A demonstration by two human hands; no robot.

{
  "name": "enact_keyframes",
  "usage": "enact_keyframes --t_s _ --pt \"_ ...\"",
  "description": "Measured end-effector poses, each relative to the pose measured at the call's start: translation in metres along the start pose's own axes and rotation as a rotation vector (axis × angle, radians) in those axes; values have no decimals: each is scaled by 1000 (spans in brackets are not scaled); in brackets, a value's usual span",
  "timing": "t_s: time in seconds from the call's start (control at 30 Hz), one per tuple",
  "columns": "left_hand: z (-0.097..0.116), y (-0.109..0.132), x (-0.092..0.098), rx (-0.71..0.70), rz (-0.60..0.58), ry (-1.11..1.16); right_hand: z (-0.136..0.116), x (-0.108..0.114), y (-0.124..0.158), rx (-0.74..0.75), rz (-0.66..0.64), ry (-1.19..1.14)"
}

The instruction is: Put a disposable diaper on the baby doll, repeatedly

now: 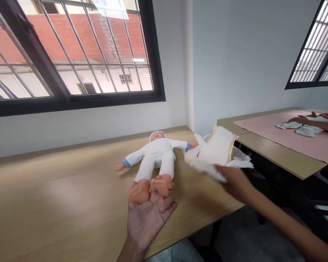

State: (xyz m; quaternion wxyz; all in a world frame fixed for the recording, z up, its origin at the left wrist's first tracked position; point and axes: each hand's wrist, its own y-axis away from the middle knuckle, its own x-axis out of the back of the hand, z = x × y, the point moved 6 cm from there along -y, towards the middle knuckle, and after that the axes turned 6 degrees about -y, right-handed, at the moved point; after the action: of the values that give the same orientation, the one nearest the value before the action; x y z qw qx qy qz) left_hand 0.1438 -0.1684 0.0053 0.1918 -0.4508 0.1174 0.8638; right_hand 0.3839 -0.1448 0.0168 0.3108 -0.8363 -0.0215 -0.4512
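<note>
- The left hand lies palm up at the near edge of the tabletop, its fingers spread. Its grip is open, closing on nothing.
- The feet of the baby doll overlap those fingers and appear to rest on them.
- The doll lies on its back along the tabletop, with its head toward the wall and its legs toward the person. It wears a white long-sleeved suit with blue cuffs and a white cap, and its arms are stretched out to either side.
- The right hand is raised to the right of the doll, out past the tabletop's edge. Its grip is closed on the near end of a white disposable diaper.
- The diaper is partly unfolded and blurred, with a yellowish edge along one side. It hangs in the air just beside the doll's outstretched arm, not touching the tabletop.
- To the right stands a second tabletop, its corner close to the first, with a pink mat spread over it.
- A co-worker's hands reach in from the right edge of the view, over the mat. Folded white cloths lie on the mat just beneath them.
- Barred windows with dark frames run along the wall behind the doll, and a red-and-white building shows through them.
</note>
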Motion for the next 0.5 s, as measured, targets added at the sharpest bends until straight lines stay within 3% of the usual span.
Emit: enact_keyframes --t_s 0.07,0.1,0.2,0.33,0.4,0.5 --pt "9 -2 -7 -6 -4 -6 -8 -59 12 65 -316 -85" --pt "12 -3 -10 -5 -5 -17 -14 -78 19 85 -408 -121" --pt "21 -8 -19 -3 -6 -67 -27 -99 35 100 -538 -189" --pt "27 -13 -31 6 -8 -115 -24 -90 29 59 -575 -295" --pt "29 -14 -38 11 -22 -118 -6 -87 13 -10 -487 -272" --pt "33 -16 -44 0 -46 -116 28 -93 -14 -138 -365 -59"
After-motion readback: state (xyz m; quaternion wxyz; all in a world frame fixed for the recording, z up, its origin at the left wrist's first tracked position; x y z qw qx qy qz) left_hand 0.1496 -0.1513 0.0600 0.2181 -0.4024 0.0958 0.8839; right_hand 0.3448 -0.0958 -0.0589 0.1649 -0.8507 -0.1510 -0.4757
